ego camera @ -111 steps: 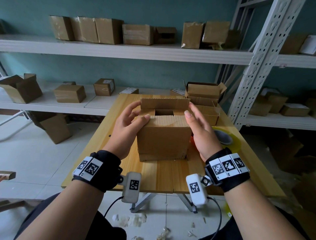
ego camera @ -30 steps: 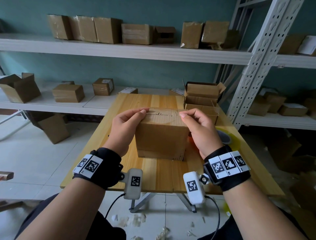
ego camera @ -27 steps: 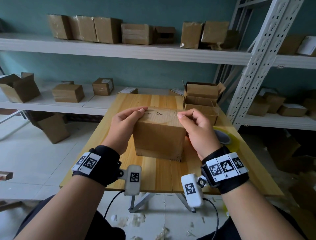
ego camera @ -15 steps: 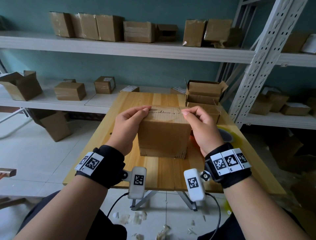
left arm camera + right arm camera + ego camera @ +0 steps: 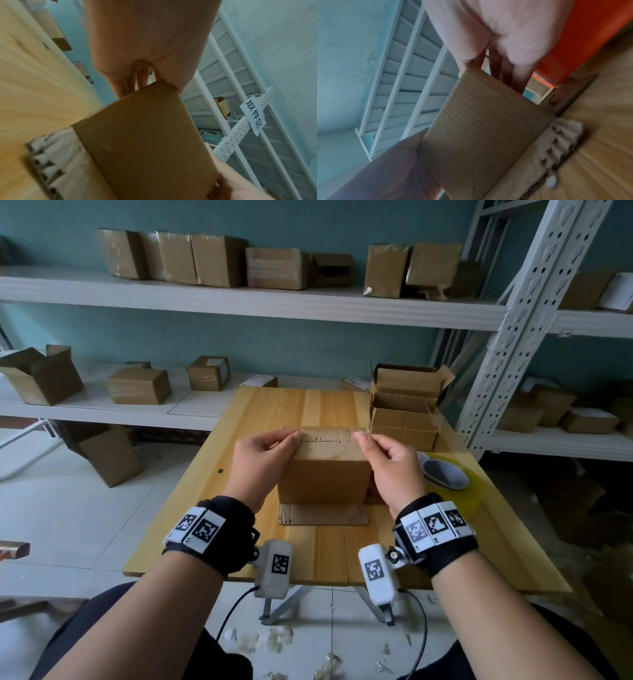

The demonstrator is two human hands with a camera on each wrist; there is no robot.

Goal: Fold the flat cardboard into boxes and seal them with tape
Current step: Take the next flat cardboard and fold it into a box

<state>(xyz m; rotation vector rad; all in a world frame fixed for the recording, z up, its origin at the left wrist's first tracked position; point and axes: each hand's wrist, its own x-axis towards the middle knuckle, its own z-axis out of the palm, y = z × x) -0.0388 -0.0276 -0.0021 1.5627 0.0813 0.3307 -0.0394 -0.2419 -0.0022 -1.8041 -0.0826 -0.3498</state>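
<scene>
Two-handed grip on box (image 5: 323, 474), label "取件区" (image 5: 254, 115)

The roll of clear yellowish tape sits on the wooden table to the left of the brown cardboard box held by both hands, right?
Wrong side: in the head view the roll of clear yellowish tape sits right of the brown cardboard box, beside the right hand.

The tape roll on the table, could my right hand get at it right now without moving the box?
Probably yes. The tape roll lies just right of the right hand, with nothing between them, but that hand now grips the box and must let go first.
</scene>
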